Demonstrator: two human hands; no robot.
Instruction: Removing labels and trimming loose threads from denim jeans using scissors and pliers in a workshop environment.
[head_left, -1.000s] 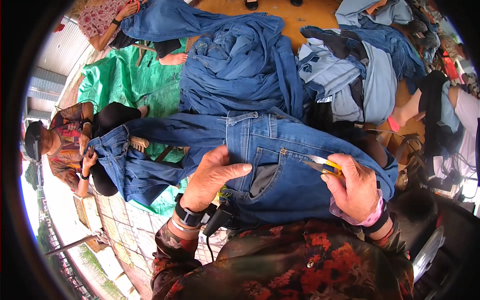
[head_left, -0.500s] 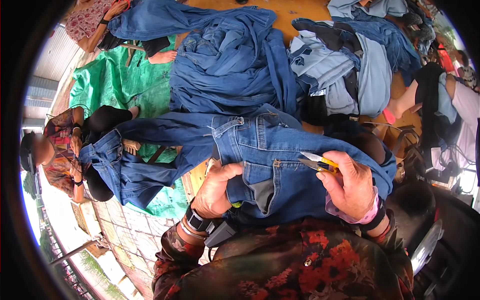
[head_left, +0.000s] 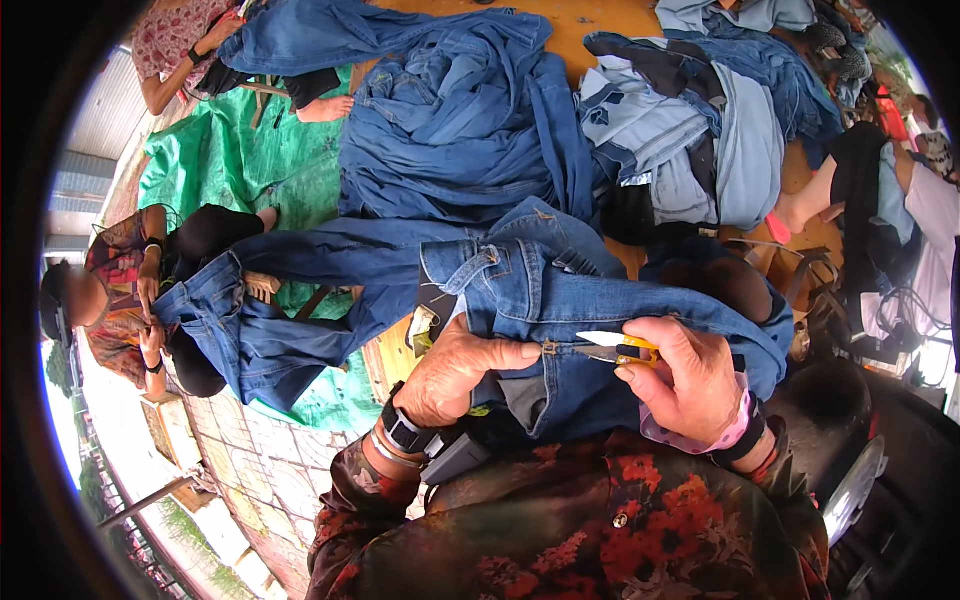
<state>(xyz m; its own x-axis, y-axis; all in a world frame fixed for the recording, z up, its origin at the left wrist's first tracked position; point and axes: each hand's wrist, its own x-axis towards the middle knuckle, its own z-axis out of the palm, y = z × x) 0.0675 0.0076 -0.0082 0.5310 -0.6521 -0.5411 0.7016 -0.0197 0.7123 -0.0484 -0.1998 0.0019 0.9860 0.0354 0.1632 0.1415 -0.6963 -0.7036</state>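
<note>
A pair of blue jeans (head_left: 620,290) lies across my lap, its waistband toward the left. My left hand (head_left: 455,372) grips the jeans near the pocket, the thumb pressed on the denim by the pocket's upper corner. Grey pocket lining (head_left: 525,400) shows below that thumb. In my right hand (head_left: 690,380) are thread snips (head_left: 625,350) with a yellow handle, held between thumb and fingers. Their blades point left, parted, with the tips close to the pocket corner and my left thumb. The fingers of my left hand under the cloth are hidden.
Beyond my lap lies a large heap of blue jeans (head_left: 450,140), with a lighter denim pile (head_left: 650,130) to its right. At left, a co-worker (head_left: 125,290) handles other jeans (head_left: 215,320). A green tarp (head_left: 240,150) covers ground at the far left.
My left hand has moved right along the jeans, its thumb now at the pocket corner. The snips have come slightly left and down, their blades spread wider.
</note>
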